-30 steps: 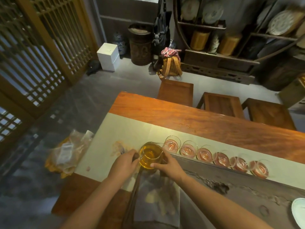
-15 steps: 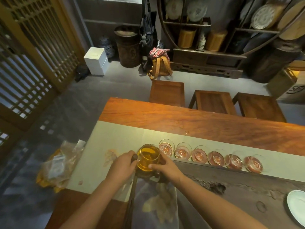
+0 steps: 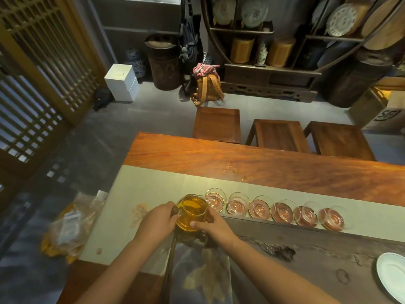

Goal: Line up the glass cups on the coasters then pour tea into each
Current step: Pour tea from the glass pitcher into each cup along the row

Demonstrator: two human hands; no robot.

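Fingers of the left hand (image 3: 157, 222) are curling round the dark handle of the glass pitcher (image 3: 192, 212), and the fingers of the right hand (image 3: 213, 224) are wrapping its near side, thumb pressed to the glass. Compared with a second ago, the pitcher is sitting a little closer to the row of cups, its spout now almost touching the rim of the nearest cup (image 3: 215, 199); the hands are keeping the same two-handed hold throughout. My reading is that the lining-up is done and the first pour is about to begin, though no tea is leaving the spout yet.

Six small glass cups are standing in a straight line on reddish coasters along the pale runner (image 3: 153, 185), just beyond the edge of the dark stone tray (image 3: 306, 255). Each is clear with a thin gold rim, and all appear to be holding no tea. Amber tea is filling most of the pitcher, its surface lying roughly level. A white plate (image 3: 392, 277) is resting at the far right of the tray.
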